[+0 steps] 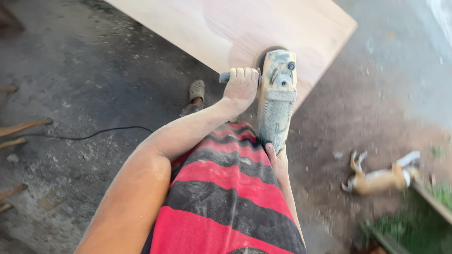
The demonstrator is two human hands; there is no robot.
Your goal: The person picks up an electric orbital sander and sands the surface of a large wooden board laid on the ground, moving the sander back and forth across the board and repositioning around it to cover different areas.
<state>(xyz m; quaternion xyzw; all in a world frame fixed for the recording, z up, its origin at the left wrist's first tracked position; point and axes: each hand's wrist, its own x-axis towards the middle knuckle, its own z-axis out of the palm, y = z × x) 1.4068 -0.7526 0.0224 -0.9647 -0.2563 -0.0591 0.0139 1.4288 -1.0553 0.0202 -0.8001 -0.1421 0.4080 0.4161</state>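
The fingers of the left hand (241,84) curl tightly over the side handle (225,77) of a dust-coated angle grinder (276,101), just above the frame's centre. The right hand (278,161) grips the grinder's rear end from below, its fingers wrapped round the body. The grinder's head rests on a pale wooden board (226,26) that fills the upper middle. Below lies red and black striped cloth (226,197). A black cable (101,132) runs across the grey floor (80,70) at left. A tan dog (383,178) lies at right.
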